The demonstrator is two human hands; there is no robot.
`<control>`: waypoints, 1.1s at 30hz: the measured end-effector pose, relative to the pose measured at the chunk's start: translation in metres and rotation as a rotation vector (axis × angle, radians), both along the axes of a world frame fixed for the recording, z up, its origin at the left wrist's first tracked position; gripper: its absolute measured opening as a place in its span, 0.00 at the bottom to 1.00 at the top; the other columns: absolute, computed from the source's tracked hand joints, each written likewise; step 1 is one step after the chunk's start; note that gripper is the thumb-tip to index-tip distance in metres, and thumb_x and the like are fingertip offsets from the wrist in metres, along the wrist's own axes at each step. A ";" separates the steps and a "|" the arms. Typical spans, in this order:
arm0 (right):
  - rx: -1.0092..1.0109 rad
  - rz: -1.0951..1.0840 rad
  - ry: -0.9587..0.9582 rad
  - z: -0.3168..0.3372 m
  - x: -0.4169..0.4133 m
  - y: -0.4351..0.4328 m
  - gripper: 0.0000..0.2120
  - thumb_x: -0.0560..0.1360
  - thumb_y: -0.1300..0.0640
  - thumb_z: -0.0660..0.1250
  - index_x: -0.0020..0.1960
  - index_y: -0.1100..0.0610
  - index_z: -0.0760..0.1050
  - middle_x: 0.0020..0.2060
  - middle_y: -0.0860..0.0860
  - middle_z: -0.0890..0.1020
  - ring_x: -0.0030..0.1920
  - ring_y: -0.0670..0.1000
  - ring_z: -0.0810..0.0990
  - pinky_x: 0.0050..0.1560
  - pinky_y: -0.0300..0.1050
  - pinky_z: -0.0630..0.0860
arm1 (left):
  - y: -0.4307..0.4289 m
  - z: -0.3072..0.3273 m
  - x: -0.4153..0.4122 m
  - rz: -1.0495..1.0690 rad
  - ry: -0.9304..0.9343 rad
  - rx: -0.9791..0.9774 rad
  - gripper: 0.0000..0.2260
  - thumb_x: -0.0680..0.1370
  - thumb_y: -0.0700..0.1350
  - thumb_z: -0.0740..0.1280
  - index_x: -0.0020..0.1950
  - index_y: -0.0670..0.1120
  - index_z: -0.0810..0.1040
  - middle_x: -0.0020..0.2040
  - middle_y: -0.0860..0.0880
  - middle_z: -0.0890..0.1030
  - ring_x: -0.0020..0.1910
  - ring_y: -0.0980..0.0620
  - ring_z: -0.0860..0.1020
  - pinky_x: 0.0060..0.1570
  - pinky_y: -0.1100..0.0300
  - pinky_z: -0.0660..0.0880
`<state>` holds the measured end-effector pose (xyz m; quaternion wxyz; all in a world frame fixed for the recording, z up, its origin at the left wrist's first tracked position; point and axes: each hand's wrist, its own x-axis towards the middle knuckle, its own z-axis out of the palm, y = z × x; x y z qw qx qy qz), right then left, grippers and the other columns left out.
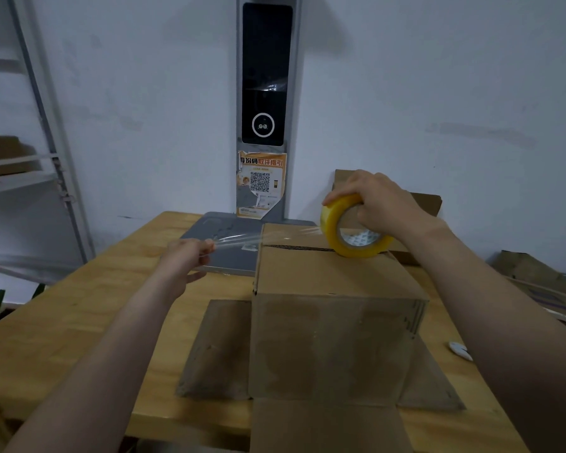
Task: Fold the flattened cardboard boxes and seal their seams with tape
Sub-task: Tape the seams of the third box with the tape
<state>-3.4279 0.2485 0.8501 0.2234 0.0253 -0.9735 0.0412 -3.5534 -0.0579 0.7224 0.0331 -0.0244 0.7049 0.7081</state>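
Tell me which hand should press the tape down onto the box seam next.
Left, probably. The left hand pinches the free tape end, stretched beyond the box edge, so it can lower it onto the seam. The right hand is occupied gripping the tape roll.

One box (334,322), one tape roll (353,227), perhaps more.

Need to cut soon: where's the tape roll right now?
In the head view, right of centre: the tape roll is in the right hand, resting on the cardboard box top near the seam.
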 end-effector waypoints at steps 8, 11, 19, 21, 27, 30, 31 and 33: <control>0.031 -0.005 0.025 -0.006 -0.003 -0.004 0.31 0.76 0.69 0.65 0.58 0.31 0.78 0.63 0.48 0.74 0.62 0.53 0.69 0.47 0.50 0.72 | 0.012 -0.020 0.012 -0.031 -0.048 -0.076 0.06 0.83 0.45 0.68 0.48 0.45 0.81 0.46 0.49 0.80 0.45 0.51 0.77 0.57 0.47 0.75; 0.030 -0.005 0.034 -0.007 -0.002 -0.002 0.30 0.77 0.69 0.65 0.59 0.32 0.78 0.62 0.48 0.75 0.61 0.53 0.69 0.47 0.49 0.71 | 0.021 -0.031 0.014 -0.047 -0.076 -0.082 0.06 0.82 0.45 0.69 0.52 0.43 0.82 0.51 0.49 0.81 0.50 0.50 0.78 0.58 0.45 0.75; 0.035 -0.019 0.074 -0.012 -0.002 -0.007 0.27 0.77 0.67 0.68 0.59 0.34 0.80 0.61 0.50 0.75 0.60 0.55 0.70 0.48 0.50 0.73 | 0.045 -0.062 0.034 -0.068 -0.262 0.091 0.06 0.82 0.48 0.68 0.47 0.47 0.80 0.50 0.50 0.81 0.54 0.49 0.79 0.51 0.51 0.75; 0.031 -0.029 0.078 -0.013 0.000 -0.009 0.25 0.77 0.67 0.68 0.59 0.36 0.80 0.60 0.50 0.76 0.61 0.55 0.70 0.48 0.50 0.72 | 0.048 -0.063 0.037 -0.058 -0.259 0.115 0.06 0.82 0.48 0.68 0.48 0.46 0.80 0.52 0.49 0.82 0.55 0.48 0.79 0.54 0.51 0.75; 0.015 -0.022 0.072 -0.011 0.005 -0.020 0.22 0.76 0.64 0.69 0.58 0.38 0.82 0.58 0.50 0.76 0.58 0.53 0.70 0.48 0.49 0.67 | 0.056 -0.069 0.044 -0.071 -0.290 0.133 0.05 0.80 0.47 0.67 0.51 0.47 0.80 0.57 0.46 0.82 0.56 0.47 0.79 0.54 0.50 0.76; 0.018 -0.033 0.057 -0.009 0.010 -0.025 0.21 0.76 0.63 0.68 0.59 0.40 0.82 0.60 0.51 0.76 0.55 0.51 0.67 0.49 0.49 0.67 | 0.067 -0.068 0.052 -0.109 -0.335 0.148 0.06 0.81 0.45 0.67 0.55 0.45 0.80 0.56 0.44 0.81 0.56 0.45 0.79 0.57 0.49 0.77; 0.022 -0.036 0.054 -0.008 0.011 -0.027 0.20 0.76 0.63 0.68 0.59 0.40 0.82 0.60 0.51 0.76 0.56 0.53 0.68 0.49 0.50 0.67 | 0.069 -0.067 0.054 -0.111 -0.341 0.158 0.06 0.81 0.44 0.67 0.56 0.44 0.79 0.56 0.43 0.81 0.56 0.44 0.79 0.58 0.49 0.77; 0.044 -0.049 0.044 -0.009 0.011 -0.032 0.20 0.76 0.63 0.68 0.59 0.39 0.82 0.60 0.51 0.76 0.58 0.56 0.70 0.49 0.50 0.68 | 0.070 -0.067 0.057 -0.120 -0.345 0.149 0.07 0.81 0.44 0.68 0.57 0.44 0.79 0.56 0.43 0.80 0.57 0.43 0.78 0.60 0.48 0.77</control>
